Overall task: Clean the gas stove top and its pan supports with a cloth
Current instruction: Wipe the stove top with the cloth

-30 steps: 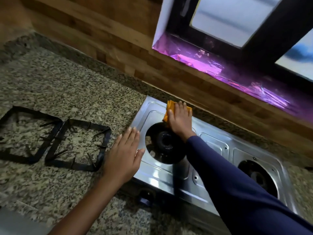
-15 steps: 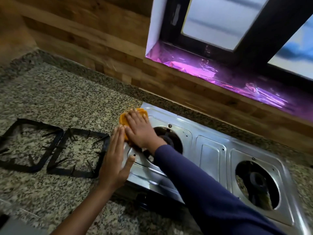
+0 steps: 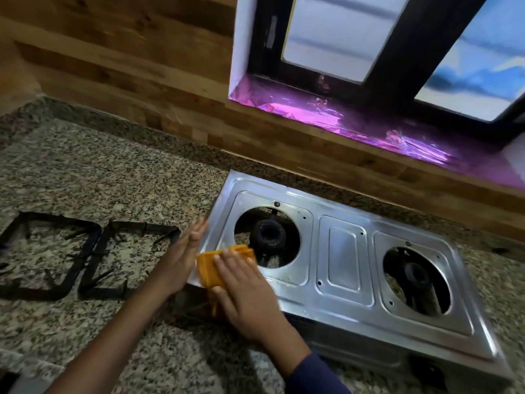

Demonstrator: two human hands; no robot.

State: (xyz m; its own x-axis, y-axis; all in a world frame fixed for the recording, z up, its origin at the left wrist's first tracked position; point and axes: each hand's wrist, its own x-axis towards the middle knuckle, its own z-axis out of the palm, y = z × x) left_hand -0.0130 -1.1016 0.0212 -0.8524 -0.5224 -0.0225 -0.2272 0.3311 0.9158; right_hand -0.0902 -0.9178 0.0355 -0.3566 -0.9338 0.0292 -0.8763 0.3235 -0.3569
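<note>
Head cam: right hand (image 3: pixel 250 297) pressing cloth (image 3: pixel 210 268) flat-fingered on stove top (image 3: pixel 341 257) front-left corner; left hand (image 3: pixel 179 260) straight-fingered, maybe touching its left edge.

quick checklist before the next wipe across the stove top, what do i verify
1. Cloth lies flat under the right hand, on the near-left corner of the stove top: ok
2. Left hand is flat against the stove's left edge to steady it: ok
3. Pan supports are off the stove, on the counter: ok
4. No flame at the left burner or the right burner: ok
5. Gas turned off: cannot tell, the stove's front is in shadow
</note>
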